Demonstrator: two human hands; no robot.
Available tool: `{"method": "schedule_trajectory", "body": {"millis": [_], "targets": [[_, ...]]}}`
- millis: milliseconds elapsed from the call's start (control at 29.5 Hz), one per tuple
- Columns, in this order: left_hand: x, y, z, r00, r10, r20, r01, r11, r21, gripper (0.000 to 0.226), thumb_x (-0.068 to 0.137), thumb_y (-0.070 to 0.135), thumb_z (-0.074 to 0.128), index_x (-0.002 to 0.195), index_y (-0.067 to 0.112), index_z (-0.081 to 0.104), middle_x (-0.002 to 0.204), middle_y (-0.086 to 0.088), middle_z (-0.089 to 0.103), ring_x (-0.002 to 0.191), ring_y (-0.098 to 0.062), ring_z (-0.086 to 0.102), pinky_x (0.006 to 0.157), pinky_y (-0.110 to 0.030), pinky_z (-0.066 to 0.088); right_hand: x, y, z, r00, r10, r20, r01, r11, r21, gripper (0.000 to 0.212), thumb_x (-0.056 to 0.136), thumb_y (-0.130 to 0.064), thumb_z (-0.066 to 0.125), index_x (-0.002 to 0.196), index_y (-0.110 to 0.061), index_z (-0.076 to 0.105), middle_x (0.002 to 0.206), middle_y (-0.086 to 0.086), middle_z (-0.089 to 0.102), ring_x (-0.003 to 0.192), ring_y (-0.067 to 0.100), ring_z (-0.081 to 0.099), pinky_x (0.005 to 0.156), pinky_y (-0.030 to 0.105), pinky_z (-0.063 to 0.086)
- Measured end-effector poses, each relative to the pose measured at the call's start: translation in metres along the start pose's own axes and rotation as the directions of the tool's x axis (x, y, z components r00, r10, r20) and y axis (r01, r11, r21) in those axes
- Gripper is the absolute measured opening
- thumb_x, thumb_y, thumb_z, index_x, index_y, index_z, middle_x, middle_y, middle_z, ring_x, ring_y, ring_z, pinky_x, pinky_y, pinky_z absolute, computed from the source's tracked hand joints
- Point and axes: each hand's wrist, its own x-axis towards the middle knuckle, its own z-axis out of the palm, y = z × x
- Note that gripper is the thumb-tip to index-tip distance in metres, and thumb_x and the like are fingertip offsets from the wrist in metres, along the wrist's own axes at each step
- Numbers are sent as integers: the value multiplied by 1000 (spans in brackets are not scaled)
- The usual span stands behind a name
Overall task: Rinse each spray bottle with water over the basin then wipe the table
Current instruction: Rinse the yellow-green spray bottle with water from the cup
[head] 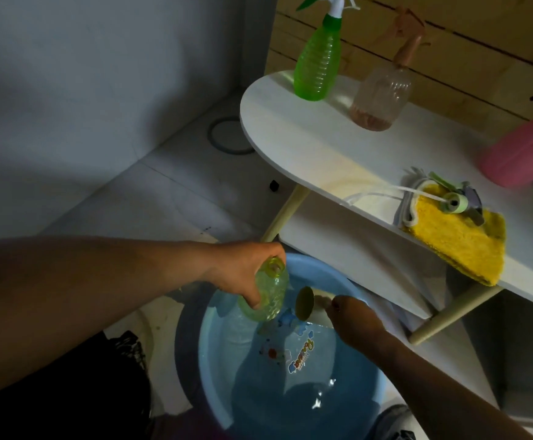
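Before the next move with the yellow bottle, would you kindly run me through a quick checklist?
1. Left hand grips the yellow bottle: ok.
2. Bottle held over the blue basin: ok.
3. Cap off, neck open: ok; the spray head lies on the yellow cloth.
4. Water in basin: ok.
5. What the right hand holds: cannot tell; a small cup-like thing is by its fingers.
6. Green bottle and pink bottle rinsed: cannot tell; both stand capped on the table.

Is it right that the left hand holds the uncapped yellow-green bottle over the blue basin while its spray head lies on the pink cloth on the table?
Not quite. The head view shows the spray head lying on a yellow cloth, not a pink one. The rest holds: the left hand grips the uncapped yellow-green bottle over the blue basin, and the cloth is on the table.
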Motion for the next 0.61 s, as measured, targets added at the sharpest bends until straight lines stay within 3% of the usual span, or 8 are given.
{"method": "schedule_trajectory", "body": {"millis": [203, 373, 508, 610], "targets": [[-2, -7, 4, 999, -39, 27, 40, 999, -20, 69, 69, 17, 91, 118, 38, 47, 104, 14, 58, 89, -4, 58, 58, -8, 40, 14, 3, 29, 993, -53, 107, 68, 989, -134, 35, 106, -43, 44, 120, -21, 68, 119, 4, 70, 108, 23, 68, 87, 30, 51], [-4, -10, 6, 997, -71, 41, 73, 997, -30, 66, 70, 17, 90, 117, 37, 48, 108, 11, 60, 90, -6, 60, 61, -15, 44, 14, 0, 47, 977, -84, 195, 115, 982, -151, 33, 106, -39, 47, 131, -26, 63, 130, 3, 65, 118, 23, 64, 97, 33, 51], [-4, -12, 5, 995, -89, 47, 90, 996, -20, 67, 69, 17, 90, 117, 37, 49, 109, 10, 60, 93, -8, 60, 62, -18, 46, 14, -6, 55, 973, -65, 221, 79, 995, -60, 31, 105, -37, 49, 124, -21, 66, 125, 5, 67, 115, 25, 64, 93, 33, 50], [-4, -14, 4, 995, -96, 42, 96, 995, -12, 68, 68, 18, 91, 117, 36, 49, 109, 9, 60, 95, -9, 60, 67, -23, 50, 14, -5, 46, 980, -7, 198, -14, 994, 104, 31, 105, -34, 47, 110, -14, 69, 105, 7, 69, 96, 24, 66, 76, 28, 48]]}}
